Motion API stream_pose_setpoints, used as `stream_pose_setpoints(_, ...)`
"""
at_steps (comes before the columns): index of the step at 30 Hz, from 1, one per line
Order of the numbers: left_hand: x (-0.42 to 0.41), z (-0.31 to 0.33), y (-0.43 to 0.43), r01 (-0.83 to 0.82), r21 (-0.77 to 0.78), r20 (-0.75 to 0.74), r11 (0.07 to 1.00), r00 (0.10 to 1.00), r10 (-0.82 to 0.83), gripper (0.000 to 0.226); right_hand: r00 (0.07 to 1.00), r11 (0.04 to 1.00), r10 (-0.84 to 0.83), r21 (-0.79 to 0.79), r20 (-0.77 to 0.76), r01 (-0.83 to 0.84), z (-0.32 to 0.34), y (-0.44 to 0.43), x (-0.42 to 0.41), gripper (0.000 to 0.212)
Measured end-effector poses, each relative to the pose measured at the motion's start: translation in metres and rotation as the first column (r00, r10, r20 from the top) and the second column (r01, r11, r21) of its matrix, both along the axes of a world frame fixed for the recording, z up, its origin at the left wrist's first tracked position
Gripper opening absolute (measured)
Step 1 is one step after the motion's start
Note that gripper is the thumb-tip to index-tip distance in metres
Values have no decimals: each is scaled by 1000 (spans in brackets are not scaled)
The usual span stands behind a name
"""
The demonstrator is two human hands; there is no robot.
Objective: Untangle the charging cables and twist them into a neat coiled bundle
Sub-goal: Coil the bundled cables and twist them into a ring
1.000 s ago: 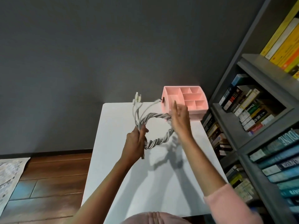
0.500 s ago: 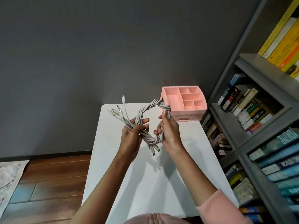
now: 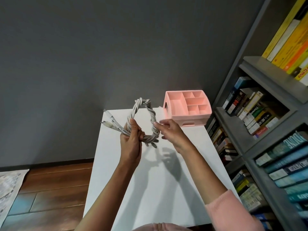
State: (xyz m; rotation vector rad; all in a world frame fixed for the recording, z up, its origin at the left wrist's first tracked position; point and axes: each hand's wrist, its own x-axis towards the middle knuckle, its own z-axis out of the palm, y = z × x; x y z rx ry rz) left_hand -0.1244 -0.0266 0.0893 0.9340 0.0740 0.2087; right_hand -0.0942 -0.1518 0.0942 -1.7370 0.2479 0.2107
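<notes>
Several white charging cables (image 3: 135, 109) are twisted together into a ring and held up above the white table (image 3: 150, 184). My left hand (image 3: 130, 144) grips the ring at its lower left, where the strands cross. Plug ends (image 3: 108, 125) stick out to the left of that hand, and more plug ends (image 3: 152, 144) hang from the bottom of the ring. My right hand (image 3: 171, 132) is beside the ring's right side, fingers extended, with a fingertip touching the twisted strand.
A pink compartment organizer (image 3: 172, 109) stands at the table's far right corner, just behind my right hand. A grey bookshelf (image 3: 260, 124) full of books runs along the right. Wooden floor (image 3: 50, 185) and a patterned mat (image 3: 8, 189) lie to the left.
My right hand has let go of the ring's right side and now only touches it with a fingertip. The ring has risen slightly in my left hand.
</notes>
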Motion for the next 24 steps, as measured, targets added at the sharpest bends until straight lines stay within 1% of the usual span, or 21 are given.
stream_pose_setpoints(1, 1, 1, 3, -28, 31, 39, 999, 999, 27, 34, 999, 999, -35, -17, 9, 35, -2, -2, -5, 35)
stream_pose_setpoints(3, 2, 2, 7, -68, 47, 66, 997, 996, 65, 34, 990, 997, -82, 10, 118, 82, -5, -3, -15, 26)
stream_pose_setpoints(4, 2, 3, 8, -80, 44, 61, 996, 995, 77, 34, 981, 997, -79, 7, 178, 79, -5, 0, -20, 20)
stream_pose_setpoints(6, 1, 4, 6, -88, 24, 46, 996, 995, 87, 34, 959, 998, -61, 4, 276, 62, -6, 7, -27, 17)
stream_pose_setpoints(9, 0, 6, 2, -90, -21, 33, 996, 995, 91, 34, 896, 987, -97, -71, 432, 141, -7, 15, -33, 12)
stream_pose_setpoints(12, -2, 9, 0, -115, -53, 25, 992, 993, 117, 33, 790, 947, -64, -211, 610, 240, -13, 23, -35, 5)
stream_pose_setpoints(14, -1, 11, 0, -132, -72, 2, 989, 991, 133, 33, 773, 938, -71, -222, 630, 267, -19, 28, -34, 8)
stream_pose_setpoints(17, -2, 10, 3, -150, -74, -35, 986, 988, 147, 34, 805, 958, -120, -144, 581, 246, -21, 32, -35, 10)
stream_pose_setpoints(19, -3, 5, 3, -148, -42, -46, 988, 988, 146, 33, 896, 976, -116, -117, 429, 182, -15, 29, -34, 10)
stream_pose_setpoints(20, -3, 2, 3, -147, -29, -46, 989, 988, 146, 32, 947, 986, -95, -103, 307, 132, -11, 27, -29, 14)
stream_pose_setpoints(21, -3, 0, 2, -144, -16, -40, 989, 989, 143, 33, 982, 995, -73, -53, 171, 83, -5, 26, -24, 21)
stream_pose_setpoints(22, -3, -1, 2, -140, 4, -30, 990, 990, 140, 35, 997, 997, -57, 44, 54, 55, 0, 25, -18, 29)
stream_pose_setpoints(23, -3, -1, 1, -133, 29, -16, 991, 991, 133, 36, 999, 986, -41, 159, -18, 44, 4, 25, -10, 33)
stream_pose_setpoints(24, -3, 1, -1, -121, 48, 3, 992, 993, 121, 35, 998, 964, -30, 261, -54, 43, 6, 25, -4, 30)
